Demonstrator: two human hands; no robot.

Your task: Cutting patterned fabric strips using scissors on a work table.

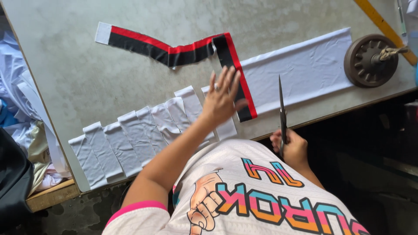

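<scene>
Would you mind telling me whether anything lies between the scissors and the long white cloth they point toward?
Nothing visible does. The right hand holds the scissors with the blades over the white cloth. The left hand and the red-and-black strip sit off to their left, clear of the blades.

The scissors' handles are hidden inside the right hand (pixel 292 147), so only the blades (pixel 281 114) are seen. Part of the white cloth strip (pixel 300 72) is covered by the left hand (pixel 221 101). The yellow ruler (pixel 382 25) is cut off by the top edge. The fabric pile (pixel 19 113) at the left is cropped.
</scene>
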